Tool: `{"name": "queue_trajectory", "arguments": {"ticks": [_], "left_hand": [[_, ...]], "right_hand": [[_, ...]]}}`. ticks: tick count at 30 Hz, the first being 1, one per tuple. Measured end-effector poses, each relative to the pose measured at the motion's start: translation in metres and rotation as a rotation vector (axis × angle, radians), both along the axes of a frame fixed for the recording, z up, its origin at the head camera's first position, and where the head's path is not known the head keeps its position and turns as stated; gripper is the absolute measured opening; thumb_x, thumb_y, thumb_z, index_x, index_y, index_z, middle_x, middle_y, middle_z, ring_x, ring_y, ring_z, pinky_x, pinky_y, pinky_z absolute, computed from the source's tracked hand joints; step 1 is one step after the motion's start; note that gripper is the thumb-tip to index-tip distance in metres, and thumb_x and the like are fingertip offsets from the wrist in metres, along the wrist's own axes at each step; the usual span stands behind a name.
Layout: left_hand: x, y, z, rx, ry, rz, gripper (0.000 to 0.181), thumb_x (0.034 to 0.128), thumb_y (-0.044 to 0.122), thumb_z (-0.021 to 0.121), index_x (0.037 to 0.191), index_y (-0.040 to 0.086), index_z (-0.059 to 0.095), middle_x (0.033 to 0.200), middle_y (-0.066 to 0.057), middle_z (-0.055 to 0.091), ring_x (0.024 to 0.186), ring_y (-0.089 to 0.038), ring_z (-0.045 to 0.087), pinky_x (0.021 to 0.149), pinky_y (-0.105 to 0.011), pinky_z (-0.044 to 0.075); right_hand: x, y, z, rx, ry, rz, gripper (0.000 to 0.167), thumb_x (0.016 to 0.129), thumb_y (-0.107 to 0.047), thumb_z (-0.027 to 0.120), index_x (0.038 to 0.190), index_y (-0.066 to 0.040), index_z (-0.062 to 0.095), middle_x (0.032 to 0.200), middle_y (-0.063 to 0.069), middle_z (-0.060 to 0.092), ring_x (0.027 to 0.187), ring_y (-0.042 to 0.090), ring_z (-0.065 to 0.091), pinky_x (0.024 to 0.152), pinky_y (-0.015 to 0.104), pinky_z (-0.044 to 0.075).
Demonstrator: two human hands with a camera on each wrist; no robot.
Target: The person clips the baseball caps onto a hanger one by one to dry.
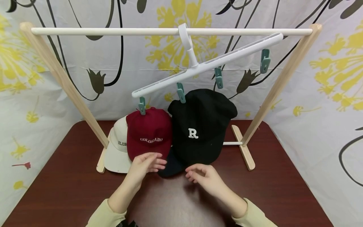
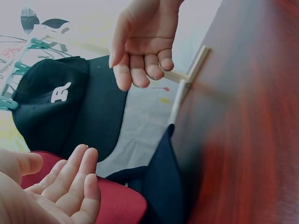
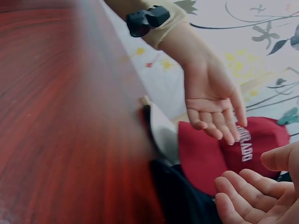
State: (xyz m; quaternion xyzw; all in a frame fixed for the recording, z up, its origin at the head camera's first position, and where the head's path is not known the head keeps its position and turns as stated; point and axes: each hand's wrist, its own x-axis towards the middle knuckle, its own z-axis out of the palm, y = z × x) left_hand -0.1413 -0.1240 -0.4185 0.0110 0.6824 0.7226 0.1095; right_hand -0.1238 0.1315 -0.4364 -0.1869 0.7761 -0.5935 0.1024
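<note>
My left hand (image 1: 146,165) is in front of the brim of a red cap (image 1: 150,126) lettered COLORADO, its fingers loosely bent and holding nothing. Palm inward, my right hand (image 1: 205,178) hovers below the black cap (image 1: 202,119) with a white R; it too is without a load. Teal clips meet the tops of both caps: one clip (image 1: 142,105) at the red one, another clip (image 1: 181,93) at the black one. These hang from a white hanger (image 1: 204,65), which tilts down to the left. Behind the red cap sits a cream cap (image 1: 117,157), partly hidden. A navy cap (image 1: 171,165) shows low between the hands.
The hanger hooks over a white rod (image 1: 107,31) between two wooden posts (image 1: 279,88). Two more clips (image 1: 219,78) dangle on the hanger's right half with nothing in them. The rack stands on a dark red-brown table (image 1: 68,189), before a flower-patterned cloth (image 1: 326,47).
</note>
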Motion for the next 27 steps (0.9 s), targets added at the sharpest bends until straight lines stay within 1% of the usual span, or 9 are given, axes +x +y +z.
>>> {"name": "queue_trajectory", "arguments": {"ticks": [4,9,13,18,22,27], "left_hand": [[0.001,0.0,-0.006,-0.021,-0.016,-0.029,0.036,0.1004,0.018,0.05,0.117,-0.013,0.056,0.096,-0.02,0.07,0.084,-0.026,0.07,0.074,-0.033,0.053],[0.001,0.0,-0.013,-0.052,-0.041,-0.049,0.036,0.1001,0.019,0.05,0.115,-0.013,0.058,0.092,-0.019,0.07,0.08,-0.025,0.07,0.069,-0.03,0.053],[0.001,-0.002,-0.02,-0.071,-0.068,-0.068,0.038,0.1004,0.02,0.049,0.115,-0.014,0.057,0.091,-0.019,0.07,0.078,-0.022,0.07,0.067,-0.028,0.053],[0.001,-0.003,-0.026,-0.073,-0.094,-0.076,0.038,0.0998,0.02,0.05,0.114,-0.014,0.058,0.091,-0.017,0.071,0.076,-0.02,0.07,0.066,-0.028,0.053],[0.0,-0.003,-0.029,-0.082,-0.097,-0.075,0.037,0.0989,0.02,0.051,0.114,-0.013,0.058,0.091,-0.016,0.071,0.077,-0.021,0.07,0.065,-0.027,0.053],[0.0,-0.002,-0.033,-0.092,-0.107,-0.091,0.037,0.0989,0.02,0.051,0.114,-0.013,0.059,0.093,-0.016,0.07,0.078,-0.021,0.07,0.066,-0.029,0.053]], "right_hand": [[-0.001,-0.004,-0.006,0.01,-0.054,0.016,0.025,0.096,-0.01,0.057,0.107,0.011,0.063,0.09,0.019,0.068,0.078,0.027,0.067,0.068,0.036,0.056],[-0.004,-0.007,-0.017,0.018,-0.11,0.028,0.025,0.096,-0.011,0.057,0.105,0.012,0.064,0.087,0.016,0.068,0.073,0.03,0.067,0.064,0.038,0.056],[-0.007,-0.009,-0.025,0.016,-0.171,0.04,0.027,0.097,-0.013,0.057,0.104,0.012,0.064,0.086,0.016,0.068,0.072,0.029,0.067,0.062,0.038,0.056],[-0.011,-0.011,-0.031,-0.043,-0.239,0.03,0.03,0.097,-0.012,0.055,0.105,0.016,0.061,0.085,0.02,0.067,0.073,0.034,0.067,0.062,0.039,0.056],[-0.013,-0.012,-0.035,-0.095,-0.282,0.012,0.033,0.098,-0.013,0.054,0.108,0.019,0.057,0.085,0.021,0.067,0.074,0.032,0.068,0.063,0.036,0.057],[-0.014,-0.016,-0.038,-0.159,-0.353,-0.002,0.036,0.098,-0.015,0.053,0.11,0.019,0.055,0.087,0.021,0.067,0.076,0.028,0.068,0.066,0.036,0.056]]}}
